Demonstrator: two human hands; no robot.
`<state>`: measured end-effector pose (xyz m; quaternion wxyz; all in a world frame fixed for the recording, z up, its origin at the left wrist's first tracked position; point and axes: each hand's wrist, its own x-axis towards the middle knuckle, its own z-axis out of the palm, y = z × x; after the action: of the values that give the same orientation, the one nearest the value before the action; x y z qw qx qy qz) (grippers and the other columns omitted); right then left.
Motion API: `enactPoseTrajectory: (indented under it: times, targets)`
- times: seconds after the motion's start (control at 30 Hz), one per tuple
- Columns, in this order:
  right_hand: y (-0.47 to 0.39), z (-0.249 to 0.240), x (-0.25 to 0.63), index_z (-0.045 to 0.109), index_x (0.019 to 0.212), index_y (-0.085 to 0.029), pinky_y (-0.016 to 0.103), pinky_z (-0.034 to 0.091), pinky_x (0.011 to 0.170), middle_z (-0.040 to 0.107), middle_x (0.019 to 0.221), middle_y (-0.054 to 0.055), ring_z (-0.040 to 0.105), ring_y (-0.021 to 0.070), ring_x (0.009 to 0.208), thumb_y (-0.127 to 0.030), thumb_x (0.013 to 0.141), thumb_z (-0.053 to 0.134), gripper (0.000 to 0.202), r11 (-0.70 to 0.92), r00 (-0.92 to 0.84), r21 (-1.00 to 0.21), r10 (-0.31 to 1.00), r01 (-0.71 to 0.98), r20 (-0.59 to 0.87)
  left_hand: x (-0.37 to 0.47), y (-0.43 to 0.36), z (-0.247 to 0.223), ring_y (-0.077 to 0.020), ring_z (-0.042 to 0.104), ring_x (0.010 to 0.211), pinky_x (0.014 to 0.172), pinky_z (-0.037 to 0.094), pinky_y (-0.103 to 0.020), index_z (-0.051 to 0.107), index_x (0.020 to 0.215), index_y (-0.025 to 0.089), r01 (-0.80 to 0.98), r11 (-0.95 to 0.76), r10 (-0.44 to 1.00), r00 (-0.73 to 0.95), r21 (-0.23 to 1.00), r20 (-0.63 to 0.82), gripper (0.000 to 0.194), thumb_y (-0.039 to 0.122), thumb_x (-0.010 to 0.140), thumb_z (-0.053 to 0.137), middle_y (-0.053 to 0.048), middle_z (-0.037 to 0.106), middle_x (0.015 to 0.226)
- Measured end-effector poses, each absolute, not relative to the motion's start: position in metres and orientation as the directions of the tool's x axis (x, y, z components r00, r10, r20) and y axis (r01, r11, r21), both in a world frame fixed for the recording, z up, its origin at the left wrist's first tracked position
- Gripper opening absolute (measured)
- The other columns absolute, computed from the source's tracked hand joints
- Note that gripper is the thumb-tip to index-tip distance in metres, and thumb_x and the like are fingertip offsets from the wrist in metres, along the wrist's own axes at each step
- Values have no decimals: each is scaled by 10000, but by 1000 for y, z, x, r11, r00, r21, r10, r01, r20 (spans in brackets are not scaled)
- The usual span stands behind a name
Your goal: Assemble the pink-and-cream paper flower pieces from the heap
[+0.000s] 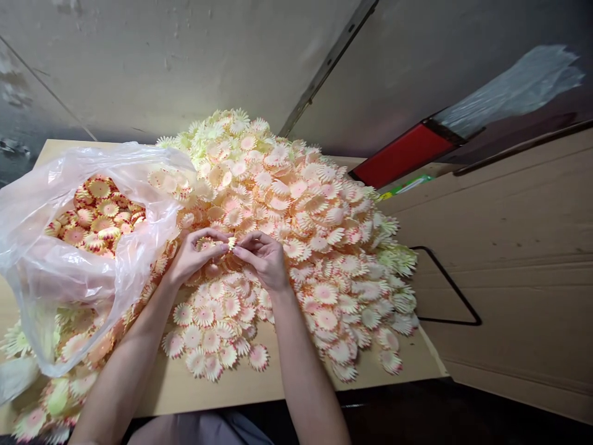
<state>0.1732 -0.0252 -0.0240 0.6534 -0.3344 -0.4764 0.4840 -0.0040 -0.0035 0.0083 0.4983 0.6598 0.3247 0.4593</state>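
Between my two hands, at fingertip height over the heap, is a small cream-yellow artificial flower piece [232, 243]. My left hand [197, 252] pinches its left side with thumb and forefinger. From the right, my right hand [264, 256] closes thumb and finger on the same piece. Beneath and behind them spreads a large heap of flat artificial flower heads [278, 191], pale with pink centres and reddish tips. To the left, a translucent plastic bag [88, 281] lies open, with smaller, redder-edged flower pieces [102, 216] inside.
The wooden table [259, 386] shows bare along its front edge. A grey wall [162, 68] stands behind it. On the right are a large cardboard sheet [509, 259], a black metal loop [449, 284], a red box [407, 154] and clear plastic wrapping [514, 89].
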Motion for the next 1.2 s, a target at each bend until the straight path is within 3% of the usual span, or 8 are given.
enactPoseTrajectory:
  times: [0.1, 0.23, 0.4, 0.6, 0.77, 0.9, 1.0, 1.2]
  targets:
    - [-26, -22, 173, 672, 727, -216, 237, 568, 640, 722, 720, -17, 677, 123, 653, -295, 613, 894, 262, 312, 86, -904, 950, -294, 300, -2, -7, 11, -277, 704, 1020, 857, 520, -353, 669, 810, 150, -55, -195, 898, 391, 979, 201, 285, 391, 742, 806, -119, 761, 1053]
    - [-26, -22, 172, 669, 720, -217, 243, 571, 635, 717, 711, -12, 675, 128, 648, -298, 605, 890, 263, 326, 77, -908, 945, -264, 317, -2, -9, 12, -274, 697, 1062, 915, 507, -351, 657, 786, 146, -54, -229, 894, 382, 972, 232, 288, 356, 708, 838, -124, 767, 1032]
    - [-26, -22, 172, 661, 714, -218, 251, 562, 615, 705, 701, -9, 658, 130, 628, -313, 603, 889, 271, 331, 110, -916, 943, -227, 313, -3, -6, 8, -164, 686, 734, 752, 522, -303, 652, 756, 143, -102, -158, 906, 381, 982, 185, 277, 385, 757, 787, -114, 762, 1057]
    - [-24, -25, 172, 663, 730, -212, 254, 552, 649, 702, 721, -9, 658, 131, 662, -287, 610, 883, 262, 353, 141, -909, 934, -219, 329, -2, -3, 6, -105, 590, 603, 598, 466, -221, 682, 763, 148, -72, -179, 930, 312, 981, 192, 303, 443, 788, 745, -52, 752, 902]
    - [-25, -24, 174, 583, 723, -229, 277, 539, 691, 666, 698, -32, 615, 127, 661, -277, 604, 866, 311, 361, 128, -880, 933, -309, 337, 0, -4, 6, -78, 521, 517, 503, 430, -200, 678, 807, 154, -103, -173, 952, 237, 979, 193, 351, 500, 781, 735, -3, 666, 748]
    - [-30, -16, 173, 511, 721, -243, 259, 498, 628, 590, 640, -58, 555, 123, 630, -282, 566, 858, 382, 372, 107, -853, 928, -367, 358, 0, -2, 4, -73, 501, 457, 478, 416, -196, 626, 790, 172, -182, -136, 973, 163, 974, 166, 342, 488, 764, 753, 49, 564, 598]
    - [-34, -10, 172, 482, 709, -244, 254, 471, 590, 529, 610, -71, 505, 115, 592, -288, 552, 860, 412, 363, 61, -821, 925, -440, 376, 1, -1, 0, -71, 512, 451, 472, 413, -194, 629, 803, 167, -189, -136, 967, 189, 973, 172, 342, 476, 754, 768, 48, 571, 593]
    - [-46, -13, 178, 466, 698, -260, 278, 440, 560, 525, 518, -74, 470, 131, 534, -290, 638, 844, 384, 418, -102, -708, 819, -570, 565, 2, 5, -2, -79, 498, 430, 476, 432, -208, 599, 829, 178, -330, -148, 966, 154, 932, 208, 339, 484, 775, 734, 61, 539, 523]
